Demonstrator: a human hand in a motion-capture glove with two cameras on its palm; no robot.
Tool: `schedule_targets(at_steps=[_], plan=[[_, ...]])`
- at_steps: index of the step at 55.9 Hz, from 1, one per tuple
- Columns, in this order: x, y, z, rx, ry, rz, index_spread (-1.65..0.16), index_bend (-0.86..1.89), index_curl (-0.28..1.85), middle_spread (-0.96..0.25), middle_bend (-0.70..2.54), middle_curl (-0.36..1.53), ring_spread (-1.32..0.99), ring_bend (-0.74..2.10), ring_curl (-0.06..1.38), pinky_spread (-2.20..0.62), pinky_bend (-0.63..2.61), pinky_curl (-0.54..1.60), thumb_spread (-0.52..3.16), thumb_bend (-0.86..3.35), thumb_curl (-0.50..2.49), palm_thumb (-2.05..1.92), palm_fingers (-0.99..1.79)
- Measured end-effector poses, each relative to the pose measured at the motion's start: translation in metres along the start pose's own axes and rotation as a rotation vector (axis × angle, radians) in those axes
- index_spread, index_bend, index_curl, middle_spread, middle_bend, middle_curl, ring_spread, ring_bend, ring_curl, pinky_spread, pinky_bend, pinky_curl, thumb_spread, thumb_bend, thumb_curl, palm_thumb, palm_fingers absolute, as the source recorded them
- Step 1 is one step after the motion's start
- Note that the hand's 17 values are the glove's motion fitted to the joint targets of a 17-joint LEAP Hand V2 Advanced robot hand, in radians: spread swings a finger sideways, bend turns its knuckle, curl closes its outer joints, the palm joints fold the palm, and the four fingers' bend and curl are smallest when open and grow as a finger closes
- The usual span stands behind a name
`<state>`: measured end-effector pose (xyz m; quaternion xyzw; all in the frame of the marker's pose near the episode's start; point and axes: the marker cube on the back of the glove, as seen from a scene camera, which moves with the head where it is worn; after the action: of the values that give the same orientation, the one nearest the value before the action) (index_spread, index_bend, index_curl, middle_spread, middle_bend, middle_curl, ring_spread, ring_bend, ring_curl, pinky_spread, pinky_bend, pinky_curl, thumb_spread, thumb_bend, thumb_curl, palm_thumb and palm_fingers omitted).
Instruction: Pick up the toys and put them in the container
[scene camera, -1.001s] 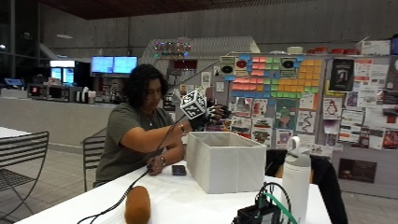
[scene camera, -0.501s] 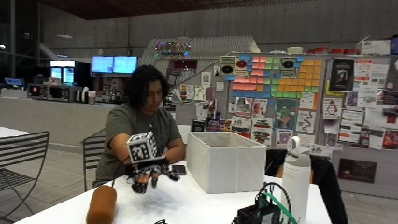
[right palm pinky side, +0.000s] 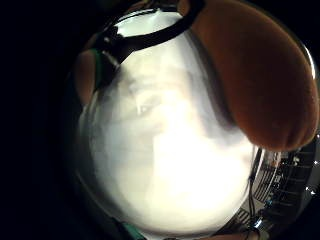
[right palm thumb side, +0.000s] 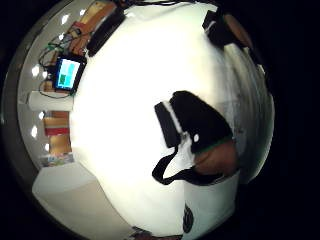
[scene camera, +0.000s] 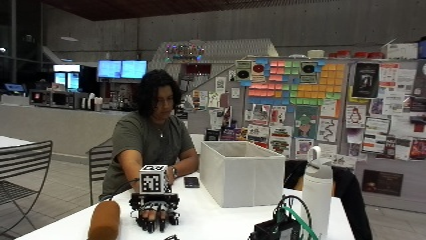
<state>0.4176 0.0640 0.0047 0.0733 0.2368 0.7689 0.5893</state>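
Cafeteria-style hall, poster-covered partition behind; white desk (scene camera: 219, 220) in front of one seated person.

Item 1: black-gloved right hand (scene camera: 154, 215), one, palm down over the near desk, fingers spread and pointing downward, grasping nothing.

Item 2: brown oblong plush toy (scene camera: 104, 226), one in sight, standing on end at the near-left desk edge, long axis upright, just left of the hand and apart from it; the little-finger palm view shows it close beside the palm.

Item 3: white fabric box container (scene camera: 241, 171), one, open-topped, right of and farther than the hand.

Judgement: the reach goes left, then the carry right.

Other: white bottle (scene camera: 318, 194), one; small dark phone (scene camera: 192, 182), one.
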Motion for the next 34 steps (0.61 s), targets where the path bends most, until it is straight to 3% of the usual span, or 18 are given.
schedule_targets(at_steps=[7, 23, 34], plan=[[0.002, -0.010, -0.003, 0.141, -0.057, -0.116, -0.32, 0.33, 0.46, -0.12, 0.30, 0.49, -0.27, 0.70, 0.37, -0.23, 0.85, 0.34, 1.52, 0.02, 0.27, 0.01, 0.31], [0.047, -0.029, -0.043, 0.094, -0.133, 0.088, -0.34, 0.26, 0.48, -0.18, 0.32, 0.51, -0.34, 0.71, 0.40, -0.26, 0.85, 0.36, 1.58, 0.05, 0.28, 0.06, 0.36], [0.089, -0.051, -0.072, 0.213, -0.152, 0.159, -0.35, 0.28, 0.50, -0.18, 0.33, 0.52, -0.34, 0.65, 0.39, -0.24, 0.80, 0.36, 1.58, 0.07, 0.28, 0.10, 0.32]])
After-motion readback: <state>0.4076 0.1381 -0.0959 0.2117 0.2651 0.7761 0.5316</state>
